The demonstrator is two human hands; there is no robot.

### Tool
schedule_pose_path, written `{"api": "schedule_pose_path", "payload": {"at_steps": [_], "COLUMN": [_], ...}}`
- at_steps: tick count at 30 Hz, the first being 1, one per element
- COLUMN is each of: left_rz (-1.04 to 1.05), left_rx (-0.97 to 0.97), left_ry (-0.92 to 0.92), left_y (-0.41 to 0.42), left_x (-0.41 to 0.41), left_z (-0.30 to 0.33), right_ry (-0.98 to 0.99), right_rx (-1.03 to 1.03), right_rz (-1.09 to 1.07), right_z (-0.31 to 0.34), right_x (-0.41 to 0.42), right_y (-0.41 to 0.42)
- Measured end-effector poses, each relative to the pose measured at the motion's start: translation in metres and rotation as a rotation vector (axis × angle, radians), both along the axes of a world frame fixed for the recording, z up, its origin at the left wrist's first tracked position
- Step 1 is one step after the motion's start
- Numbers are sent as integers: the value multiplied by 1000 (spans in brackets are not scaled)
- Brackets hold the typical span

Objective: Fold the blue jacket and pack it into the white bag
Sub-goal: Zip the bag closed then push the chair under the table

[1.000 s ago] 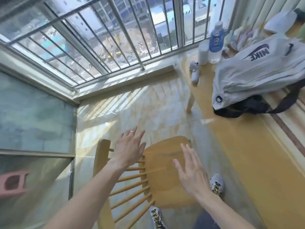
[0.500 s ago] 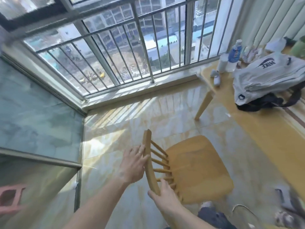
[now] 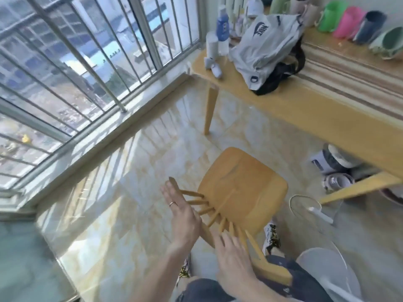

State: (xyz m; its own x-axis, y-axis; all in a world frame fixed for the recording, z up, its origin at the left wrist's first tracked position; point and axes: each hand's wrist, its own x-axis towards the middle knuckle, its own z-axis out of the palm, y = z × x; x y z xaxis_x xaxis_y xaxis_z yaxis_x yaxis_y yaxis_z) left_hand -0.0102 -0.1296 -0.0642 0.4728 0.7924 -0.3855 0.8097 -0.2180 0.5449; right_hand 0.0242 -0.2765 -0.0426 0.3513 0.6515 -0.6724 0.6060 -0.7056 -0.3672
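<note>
Here both hands (image 3: 184,216) (image 3: 234,261) hover with spread fingers at the chair's (image 3: 242,188) back edge.

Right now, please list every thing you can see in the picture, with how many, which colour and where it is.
bag: one, white with dark logo and black straps, on the table's left end
table: one, yellow wood, at the right
chair: one, yellow wood, on the floor, empty seat
bottle: one, clear with blue label, left of the bag
cups: a row of green, pink, dark blue and pale green, far side of the table
railing: grey metal bars, along the window at left
blue jacket: not in view
left hand: open, by the chair back
right hand: open, by the chair back
</note>
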Motion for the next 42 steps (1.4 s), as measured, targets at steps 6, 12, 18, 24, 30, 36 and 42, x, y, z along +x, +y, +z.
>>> {"api": "schedule_pose_path", "payload": {"at_steps": [6,12,18,24,30,36,42], "left_rz": [443,408,396,364,339,317,336], "left_rx": [-821,-1114,-1145,-1157,-1080,-1078,-1041], "left_ry": [-147,-65,-39,-79,-81,-68,-99], "left_y": [39,59,57,50,44,52,43], "left_x": [-11,-5,-2,4,37,164,264], "left_z": [-8,0,5,0,17,47,64], "right_ry": [-348,-296,575,949,1061,1143,1161], "right_rx": [160,-23,190,769,904,948,935], "right_rz": [-704,-1490,-2329,-2458,-2347,-2234,-2205], "right_z": [-11,12,-15,-29,-17,24,30], "right_x": [-65,-64,-45,-38,-2,129,226], "right_y": [9,28,19,3,-9,-16,-23]}}
